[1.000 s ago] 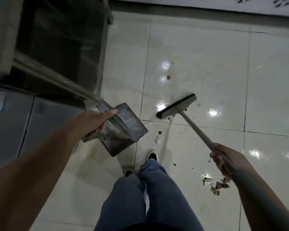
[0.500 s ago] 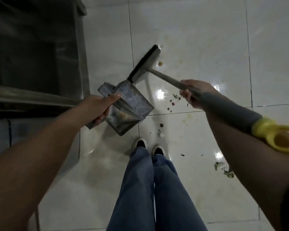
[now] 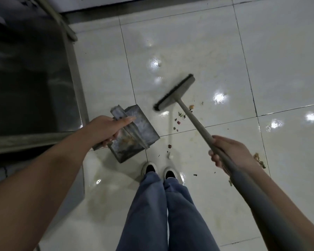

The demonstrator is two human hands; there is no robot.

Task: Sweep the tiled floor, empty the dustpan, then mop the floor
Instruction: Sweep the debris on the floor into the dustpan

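My left hand [image 3: 107, 129] grips the handle of a grey metal dustpan [image 3: 138, 136], held tilted above the white tiled floor [image 3: 188, 42] just ahead of my feet. My right hand [image 3: 230, 153] is closed around the long grey handle of a broom, whose dark-bristled head [image 3: 174, 92] rests on the tile to the right of the dustpan. Small food scraps [image 3: 179, 118] lie scattered between the broom head and my shoes. More leafy bits [image 3: 259, 160] lie to the right of my right hand. Some dirt sits inside the dustpan.
A dark steel cabinet or counter [image 3: 25, 78] fills the left side, its edge close to the dustpan. A wall base [image 3: 152, 2] runs along the top. My blue-trousered legs and shoes [image 3: 159, 171] stand in the lower middle. The tiles shine wet with light reflections.
The broom head has swung from the left near the dustpan out to the right and farther away. My right hand dropped lower and to the right. The dustpan stays in my left hand.
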